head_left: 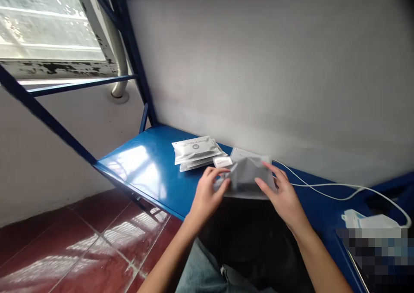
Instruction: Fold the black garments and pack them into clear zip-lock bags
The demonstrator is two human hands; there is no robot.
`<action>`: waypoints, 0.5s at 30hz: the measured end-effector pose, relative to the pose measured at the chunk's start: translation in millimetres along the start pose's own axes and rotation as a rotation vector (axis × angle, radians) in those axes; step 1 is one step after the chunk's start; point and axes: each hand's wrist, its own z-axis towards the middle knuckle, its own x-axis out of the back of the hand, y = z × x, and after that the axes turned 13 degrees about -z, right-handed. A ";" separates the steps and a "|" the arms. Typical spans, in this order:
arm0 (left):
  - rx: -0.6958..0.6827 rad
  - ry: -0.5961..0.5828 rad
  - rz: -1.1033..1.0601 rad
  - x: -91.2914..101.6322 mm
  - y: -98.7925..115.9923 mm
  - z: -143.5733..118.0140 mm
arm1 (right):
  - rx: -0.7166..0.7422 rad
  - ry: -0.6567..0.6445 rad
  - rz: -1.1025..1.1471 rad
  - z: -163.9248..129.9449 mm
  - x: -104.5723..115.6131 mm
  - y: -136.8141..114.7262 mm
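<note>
A grey, translucent plastic bag is held up in front of me, above the front of the blue surface. My left hand pinches its left edge between thumb and fingers. On the other side, my right hand grips the right edge, thumb in front and the fingertips near the upper corner. A small white label shows just above my left fingers; whether it is fixed to the bag I cannot tell. To the left lies a stack of white printed packets. Behind the bag, part of a whitish flat packet is visible.
The blue metal surface runs along a pale wall, with blue frame bars at the left. A white cable loops across its right side. Near the right edge lie a white plastic packet and a blurred-out dark object.
</note>
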 end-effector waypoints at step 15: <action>0.094 0.103 0.909 114.1 -26.9 118.6 | 0.376 -0.357 -0.475 148.2 -175.0 -84.4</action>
